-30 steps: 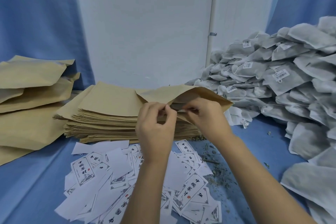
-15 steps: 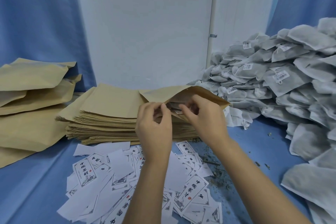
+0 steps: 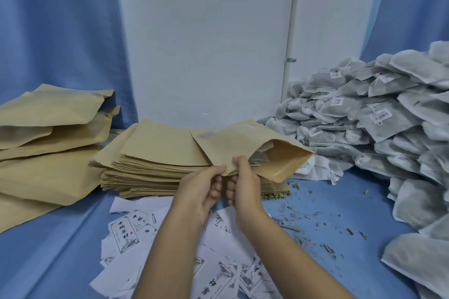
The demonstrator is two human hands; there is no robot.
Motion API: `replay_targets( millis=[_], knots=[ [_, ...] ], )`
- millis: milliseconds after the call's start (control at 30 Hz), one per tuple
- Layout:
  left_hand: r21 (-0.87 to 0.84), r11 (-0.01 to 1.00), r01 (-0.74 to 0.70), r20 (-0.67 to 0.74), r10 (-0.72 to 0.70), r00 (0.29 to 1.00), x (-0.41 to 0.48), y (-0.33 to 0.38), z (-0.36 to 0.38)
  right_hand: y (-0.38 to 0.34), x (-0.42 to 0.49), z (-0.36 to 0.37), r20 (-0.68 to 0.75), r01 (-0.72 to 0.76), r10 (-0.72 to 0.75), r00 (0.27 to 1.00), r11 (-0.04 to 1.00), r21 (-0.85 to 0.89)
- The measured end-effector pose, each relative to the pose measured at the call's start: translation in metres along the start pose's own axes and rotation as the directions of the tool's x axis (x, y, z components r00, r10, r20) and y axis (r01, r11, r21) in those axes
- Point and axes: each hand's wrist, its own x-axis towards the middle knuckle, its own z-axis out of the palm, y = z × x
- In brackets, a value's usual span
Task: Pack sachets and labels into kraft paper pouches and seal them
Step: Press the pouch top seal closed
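**Both hands on one pouch, its mouth gaping**

The kraft paper pouch (image 3: 243,150) hung in the air just above the stack of flat pouches (image 3: 155,162), tilted, with its open mouth turned to the right. Something pale sat inside the opening (a sachet, perhaps, though I could not tell for sure). Both hands met at the pouch's near lower corner. The left hand (image 3: 201,192) pinched the paper edge between thumb and curled fingers, and the right hand (image 3: 243,184), close beside it, gripped the same edge with its fingers bent round it. The two hands were nearly touching.

Under the forearms, white printed labels (image 3: 126,230) lay scattered in a loose heap on the blue cloth (image 3: 48,262), some face up, some blank side up. Off to the right rose a big pile of grey sachets (image 3: 376,124), several showing small tags. Bits of dried herb (image 3: 303,216) littered the cloth between labels and sachets. At the far left lay plump, filled pouches (image 3: 43,128), overlapping one another. Behind it all stood a white wall (image 3: 206,43).
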Motion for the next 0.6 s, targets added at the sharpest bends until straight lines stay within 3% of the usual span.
replay_targets(
  millis=[100, 200, 300, 500, 600],
  knots=[
    [0.025, 0.999, 0.039, 0.109, -0.042, 0.993, -0.003, 0.0, -0.003, -0.01, -0.002, 0.006, 0.058, -0.084, 0.084, 0.995, 0.996, -0.005],
    [-0.016, 1.0, 0.008, 0.102, -0.006, 0.995, -0.001, 0.002, -0.003, -0.014, -0.003, 0.008, 0.146, -0.101, 0.112, 0.983, 0.992, -0.081],
    [-0.077, 0.997, 0.022, 0.127, -0.012, 0.992, -0.001, 0.003, -0.002, -0.016, -0.002, 0.008, 0.188, -0.122, 0.121, 0.975, 0.992, -0.003],
    [-0.075, 0.996, -0.051, 0.046, 0.054, 0.997, 0.004, 0.002, -0.005, -0.013, -0.002, 0.005, 0.19, -0.202, 0.174, 0.966, 0.97, 0.138],
    [0.0, 0.994, -0.109, -0.022, 0.108, 0.994, 0.004, 0.001, -0.006, -0.012, 0.001, 0.001, 0.141, -0.167, 0.138, 0.98, 0.961, 0.22]
  ],
)
